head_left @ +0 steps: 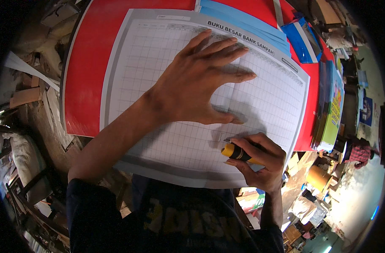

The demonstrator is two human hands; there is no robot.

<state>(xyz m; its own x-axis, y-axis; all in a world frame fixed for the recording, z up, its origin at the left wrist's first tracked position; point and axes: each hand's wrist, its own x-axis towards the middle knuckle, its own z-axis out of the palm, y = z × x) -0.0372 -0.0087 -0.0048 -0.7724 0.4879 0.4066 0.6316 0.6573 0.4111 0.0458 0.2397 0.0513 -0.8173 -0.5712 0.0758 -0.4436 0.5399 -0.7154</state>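
Note:
A large white ledger sheet (184, 147) with a printed grid and grey border lies over a red board. My left hand (192, 80) rests on the sheet's upper middle, fingers spread apart, holding nothing. Lower right of it, over the sheet's near right part, my right hand (262, 162) is closed around a stubby yellow-and-black tool (234, 152). A small dark, metal-looking tip shows beside its rounded end. I cannot make out the tool's exact kind, as the fingers hide part of it.
The red board (85, 80) shows around the sheet. Blue sheets (247, 21) lie beyond it, beside a blue-and-white packet (302, 40). A stack of colourful booklets (331, 107) sits at the right edge. Wood scraps (26, 97) clutter the left; an orange-brown round container (319, 178) stands lower right.

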